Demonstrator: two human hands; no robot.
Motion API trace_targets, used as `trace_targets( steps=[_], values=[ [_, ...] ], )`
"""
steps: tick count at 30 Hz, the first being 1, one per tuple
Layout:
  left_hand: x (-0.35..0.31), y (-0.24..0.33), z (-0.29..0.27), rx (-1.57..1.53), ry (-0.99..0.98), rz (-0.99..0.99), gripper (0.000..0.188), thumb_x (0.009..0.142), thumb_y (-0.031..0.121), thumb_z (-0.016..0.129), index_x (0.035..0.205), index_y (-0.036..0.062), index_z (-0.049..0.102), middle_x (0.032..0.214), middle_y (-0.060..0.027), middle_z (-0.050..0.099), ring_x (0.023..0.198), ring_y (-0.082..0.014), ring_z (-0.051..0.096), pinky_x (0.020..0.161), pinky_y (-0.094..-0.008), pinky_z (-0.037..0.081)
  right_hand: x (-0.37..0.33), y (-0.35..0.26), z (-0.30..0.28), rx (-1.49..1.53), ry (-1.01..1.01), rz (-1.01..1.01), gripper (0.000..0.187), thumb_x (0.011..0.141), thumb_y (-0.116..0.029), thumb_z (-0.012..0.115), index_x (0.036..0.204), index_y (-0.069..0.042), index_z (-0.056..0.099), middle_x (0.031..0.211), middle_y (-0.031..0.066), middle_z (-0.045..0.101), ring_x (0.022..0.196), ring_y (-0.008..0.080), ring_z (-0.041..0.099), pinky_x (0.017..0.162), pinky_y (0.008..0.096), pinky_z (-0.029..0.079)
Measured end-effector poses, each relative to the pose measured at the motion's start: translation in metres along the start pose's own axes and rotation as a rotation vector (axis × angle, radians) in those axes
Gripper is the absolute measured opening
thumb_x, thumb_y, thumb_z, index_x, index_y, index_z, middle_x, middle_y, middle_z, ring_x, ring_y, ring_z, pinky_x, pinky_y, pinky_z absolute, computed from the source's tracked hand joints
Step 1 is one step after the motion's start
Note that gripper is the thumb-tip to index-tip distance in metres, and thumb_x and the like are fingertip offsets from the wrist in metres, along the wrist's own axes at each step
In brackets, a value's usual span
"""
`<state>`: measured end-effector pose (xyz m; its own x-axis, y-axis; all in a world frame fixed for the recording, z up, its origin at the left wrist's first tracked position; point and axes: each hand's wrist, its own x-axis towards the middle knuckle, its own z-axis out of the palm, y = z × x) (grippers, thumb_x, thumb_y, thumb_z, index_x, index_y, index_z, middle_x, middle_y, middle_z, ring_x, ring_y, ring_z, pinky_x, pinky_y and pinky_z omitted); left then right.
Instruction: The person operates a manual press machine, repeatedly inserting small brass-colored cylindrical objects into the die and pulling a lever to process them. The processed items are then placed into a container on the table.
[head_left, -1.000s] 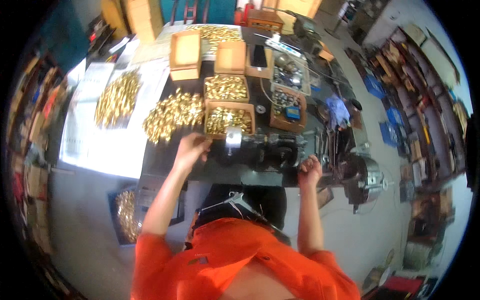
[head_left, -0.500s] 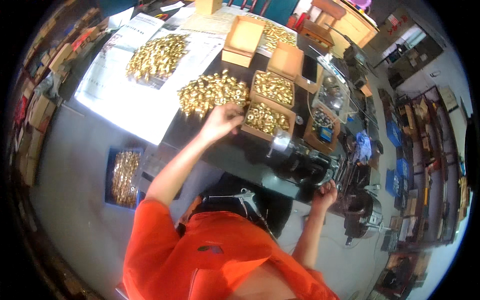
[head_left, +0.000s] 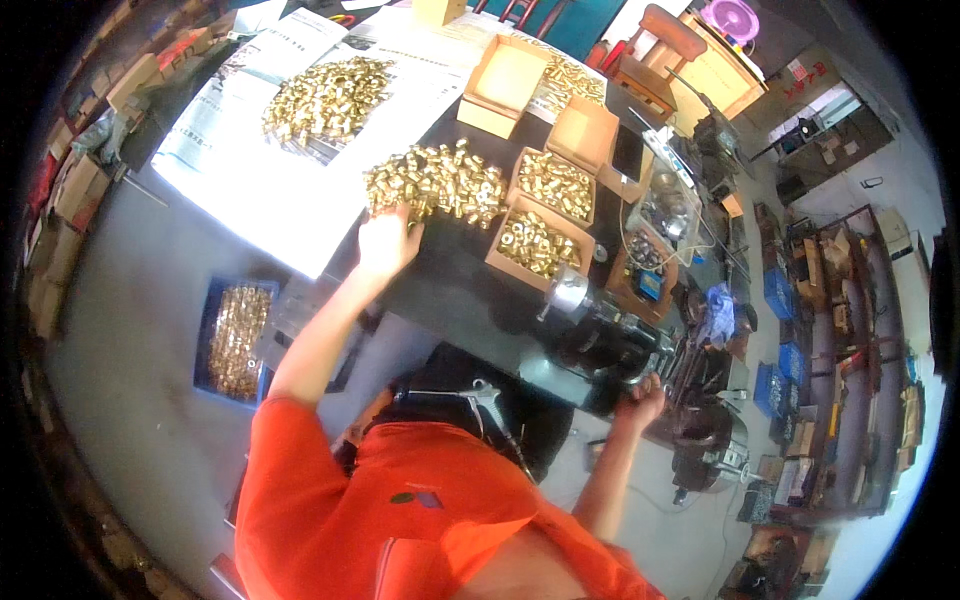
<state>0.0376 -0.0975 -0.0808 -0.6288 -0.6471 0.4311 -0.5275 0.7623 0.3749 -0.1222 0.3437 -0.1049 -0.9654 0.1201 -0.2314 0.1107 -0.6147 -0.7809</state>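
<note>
Left arm stretched long and nearly straight from the lower left, bare below the bright orange short-sleeved shirt (head_left: pixel 400 500), and the left hand (head_left: pixel 388 243) is right at the near edge of the heap of loose, shiny gold-coloured metal fittings (head_left: pixel 440 180), left of the frame's upper centre! Back of the hand up, thumb out to the right, fingertips in among the pieces; whether they pinch one, I cannot tell.

Over to the right of centre: the right forearm angles up from below, elbow bent, and the right hand (head_left: pixel 642 400) is drawn in with fingers curled, by the right end of the dark metal bench machine (head_left: pixel 600 335). Clenched on a part of it or merely curled, the view doesn't settle.

At the machine's left end, a smooth silvery round chuck (head_left: pixel 569 290), and just above it an open brown cardboard box (head_left: pixel 515 268) brimming with stubby, glinting fittings, small holes showing in some. All this on the slick black tabletop (head_left: pixel 450 280). Upper left, matte printed newspaper sheets (head_left: pixel 240 210) carry another glittering mound; lower left, a blue plastic crate (head_left: pixel 207 320) full of metal pieces sits on the grey floor.
</note>
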Motion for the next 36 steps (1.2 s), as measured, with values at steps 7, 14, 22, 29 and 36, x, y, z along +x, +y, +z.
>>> trace_targets(
  steps=[7, 14, 22, 29, 36],
  values=[
    [0.001, 0.009, -0.018, 0.013, -0.179, 0.016, 0.012, 0.07, 0.016, 0.057, 0.078, 0.0071, 0.056, 0.068, -0.0154, 0.06, 0.066, -0.032, 0.061, 0.06, -0.042, 0.049, 0.005, 0.0, -0.008, 0.031, -0.029, 0.025, 0.014, 0.086, -0.012, 0.042, 0.084, -0.001, 0.05, 0.064, 0.0009, 0.039, 0.054, 0.0098, 0.034, 0.044, 0.021, 0.027],
    [0.001, 0.005, -0.023, -0.021, -0.212, 0.118, 0.007, 0.07, 0.013, 0.055, 0.072, 0.0064, 0.056, 0.066, -0.0148, 0.059, 0.064, -0.032, 0.06, 0.06, -0.0415, 0.049, -0.009, -0.003, 0.005, 0.047, -0.025, 0.029, 0.014, 0.084, -0.01, 0.04, 0.083, 0.0, 0.05, 0.062, 0.0001, 0.037, 0.053, 0.0103, 0.03, 0.046, 0.0218, 0.025],
    [-0.018, 0.012, -0.023, -0.141, -0.235, -0.018, 0.012, 0.066, 0.017, 0.062, 0.066, 0.0057, 0.057, 0.064, -0.013, 0.058, 0.06, -0.028, 0.06, 0.056, -0.0385, 0.047, -0.004, -0.002, 0.006, -0.016, 0.031, 0.041, 0.018, 0.086, -0.01, 0.036, 0.082, 0.0, 0.05, 0.062, 0.0009, 0.039, 0.051, 0.01, 0.031, 0.043, 0.0202, 0.025],
    [-0.01, 0.102, -0.052, -1.451, -0.772, 0.025, 0.017, 0.079, 0.005, 0.058, 0.092, -0.0049, 0.056, 0.076, -0.0101, 0.061, 0.061, -0.0133, 0.058, 0.058, -0.0236, 0.048, -0.014, -0.009, 0.013, -0.035, 0.12, -0.004, 0.018, 0.087, -0.011, 0.038, 0.082, 0.0, 0.051, 0.061, 0.0007, 0.04, 0.05, 0.0093, 0.03, 0.042, 0.0204, 0.025],
    [-0.006, 0.125, -0.044, -1.521, -0.757, 0.074, 0.011, 0.081, 0.001, 0.057, 0.089, -0.0061, 0.059, 0.075, -0.0097, 0.062, 0.063, -0.0126, 0.059, 0.059, -0.0238, 0.048, -0.015, -0.008, 0.01, -0.095, -0.042, -0.041, 0.017, 0.08, -0.013, 0.045, 0.087, -0.001, 0.053, 0.061, -0.002, 0.045, 0.05, 0.0092, 0.037, 0.044, 0.0202, 0.029]
  ],
)
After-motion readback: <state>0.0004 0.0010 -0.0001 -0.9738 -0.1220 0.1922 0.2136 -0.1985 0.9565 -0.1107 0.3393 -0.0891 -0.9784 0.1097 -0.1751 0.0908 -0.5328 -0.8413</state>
